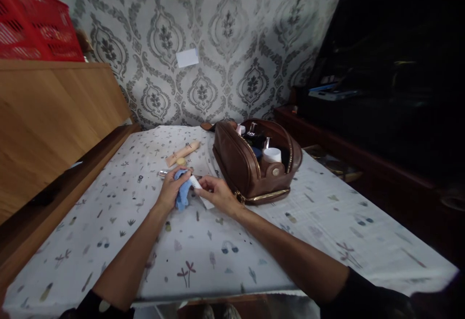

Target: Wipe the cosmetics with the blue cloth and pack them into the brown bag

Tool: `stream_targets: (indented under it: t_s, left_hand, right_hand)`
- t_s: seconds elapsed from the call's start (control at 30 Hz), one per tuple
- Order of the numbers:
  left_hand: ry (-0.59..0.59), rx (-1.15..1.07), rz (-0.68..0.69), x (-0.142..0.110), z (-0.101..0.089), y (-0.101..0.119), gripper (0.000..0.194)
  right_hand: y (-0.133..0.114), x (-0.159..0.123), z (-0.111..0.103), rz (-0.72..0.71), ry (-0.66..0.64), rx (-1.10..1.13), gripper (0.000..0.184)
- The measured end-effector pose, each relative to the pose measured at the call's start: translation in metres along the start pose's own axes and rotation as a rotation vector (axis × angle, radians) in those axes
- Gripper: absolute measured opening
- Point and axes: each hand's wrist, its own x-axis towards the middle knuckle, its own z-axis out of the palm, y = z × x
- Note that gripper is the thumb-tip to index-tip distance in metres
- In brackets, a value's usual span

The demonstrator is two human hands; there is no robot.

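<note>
My left hand [168,192] is closed around a crumpled blue cloth [182,197], its fingers near one end of a slim white tube [195,182]. The tube's other end is pinched between the thumb and fingers of my right hand [222,197]. The cloth touches the tube's upper part; my fingers hide some of it. Just beyond my hands lie a peach-coloured tube [182,153], a small round yellowish item [181,162] and a silvery cylinder [163,174]. To the right stands an unzipped brown toiletry bag [236,159], holding a white-lidded jar [271,155] and several bottles.
A patterned white cloth [119,203] covers the table. On the left, a wooden panel [61,101] rises beside it, with a red plastic basket [39,23] on top. Patterned wallpaper [225,33] backs the table. Dark furniture [392,91] stands at the right.
</note>
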Motion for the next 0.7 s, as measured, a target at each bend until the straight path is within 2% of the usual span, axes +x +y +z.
stream_targets:
  t_s: [0.27,0.47,0.57,0.7]
  left_hand:
    - [-0.041,-0.006,-0.007,0.0002,-0.0012,0.0023,0.036]
    - [-0.009,-0.035,-0.005,0.0005,-0.0001,0.0011,0.037]
    - [-0.01,-0.027,-0.013,-0.0002,0.0012,0.0021,0.038]
    - [-0.011,-0.02,-0.029,-0.0018,0.0034,0.0058,0.042]
  right_hand:
    - [-0.001,-0.003,0.0006,0.134,-0.143,0.213,0.047]
    - [0.0012,-0.0005,0.0022,0.117,-0.093,0.237,0.049]
    - [0.0048,0.0014,0.0026,0.111,-0.063,0.204,0.045]
    - [0.0055,0.0009,0.0017,0.12,-0.091,0.189,0.043]
